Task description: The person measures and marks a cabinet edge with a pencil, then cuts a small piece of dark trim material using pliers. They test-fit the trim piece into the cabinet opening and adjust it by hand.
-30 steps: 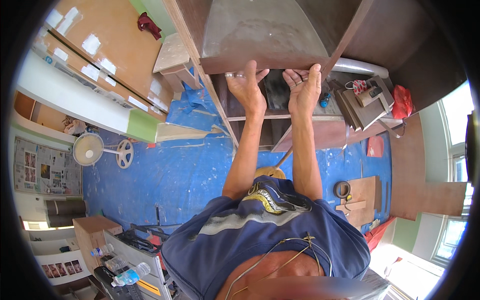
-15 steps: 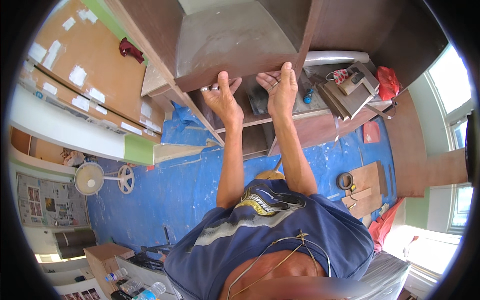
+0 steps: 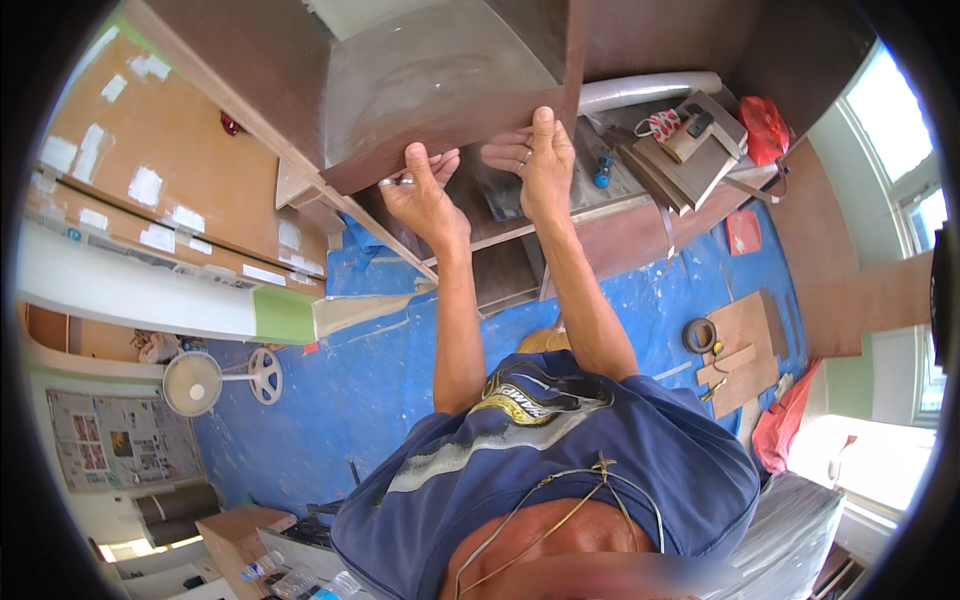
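In front of me a brown wooden cabinet holds a shelf board [image 3: 430,85] with a dark front edge. My left hand [image 3: 428,205] is raised to the left part of that edge, its thumb up against the front face. Below the edge its fingers are loosely bent and apart, with rings on them. My right hand [image 3: 545,180] is at the right end of the same edge, near the upright panel. Its thumb also points up against the face, while its fingers stretch left, a little blurred. Neither hand wraps round the board.
A lower cabinet top at right carries a blue tool [image 3: 603,171], stacked boards [image 3: 690,160], a red bag [image 3: 764,130] and a plastic-wrapped roll [image 3: 650,90]. Blue sheeting [image 3: 300,440] covers the floor. A white fan [image 3: 192,384] stands at left; a tape roll [image 3: 698,335] lies right.
My view has shifted, so the cabinet sits farther left and higher. Both hands stay at the shelf's front edge, and the right hand's fingers have blurred with motion.
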Motion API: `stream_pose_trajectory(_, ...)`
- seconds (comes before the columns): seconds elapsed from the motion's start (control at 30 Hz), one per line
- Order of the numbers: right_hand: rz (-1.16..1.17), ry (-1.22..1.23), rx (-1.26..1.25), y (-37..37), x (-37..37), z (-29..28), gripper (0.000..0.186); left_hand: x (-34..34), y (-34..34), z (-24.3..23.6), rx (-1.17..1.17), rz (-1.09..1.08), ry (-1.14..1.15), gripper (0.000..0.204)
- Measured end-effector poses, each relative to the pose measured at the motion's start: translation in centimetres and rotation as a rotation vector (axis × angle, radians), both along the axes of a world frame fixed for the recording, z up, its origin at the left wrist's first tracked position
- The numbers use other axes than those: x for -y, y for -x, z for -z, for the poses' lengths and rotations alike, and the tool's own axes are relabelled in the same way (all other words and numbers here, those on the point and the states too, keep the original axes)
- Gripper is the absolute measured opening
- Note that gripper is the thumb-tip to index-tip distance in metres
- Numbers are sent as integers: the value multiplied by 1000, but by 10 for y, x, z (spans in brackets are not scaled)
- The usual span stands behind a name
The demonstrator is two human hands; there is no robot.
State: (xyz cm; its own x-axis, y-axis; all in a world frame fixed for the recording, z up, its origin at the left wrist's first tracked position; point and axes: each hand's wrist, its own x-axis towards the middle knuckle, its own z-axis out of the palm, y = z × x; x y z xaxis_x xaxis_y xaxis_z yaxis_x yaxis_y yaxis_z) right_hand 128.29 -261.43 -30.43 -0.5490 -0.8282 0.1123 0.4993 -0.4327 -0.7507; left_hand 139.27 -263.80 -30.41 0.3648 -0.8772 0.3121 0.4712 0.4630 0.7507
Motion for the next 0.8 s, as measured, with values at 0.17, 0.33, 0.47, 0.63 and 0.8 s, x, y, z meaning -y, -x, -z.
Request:
stream_pose_trajectory(0.17, -60, 43, 66, 0, -1, -1, 45, 0, -1, -2, -53, 25, -14, 36)
stream_pose_trajectory(0.33, -61, 57, 63, 3, 0, 2, 45, -1, -2, -3, -77, 49, 16, 35)
stream_pose_trajectory(0.47, -69, 59, 61, 6, 4, 6, 44, -1, -4, -3, -77, 63, -9, 31)
stream_pose_trajectory(0.63, -80, 75, -17, 11, 6, 11, 45, 1, -8, -1, -172, 173, 18, 30)
stream_pose_trajectory(0.8, -66, 55, -41, 16, 6, 13, 47, 2, -7, 1, -266, 197, 0, 26)
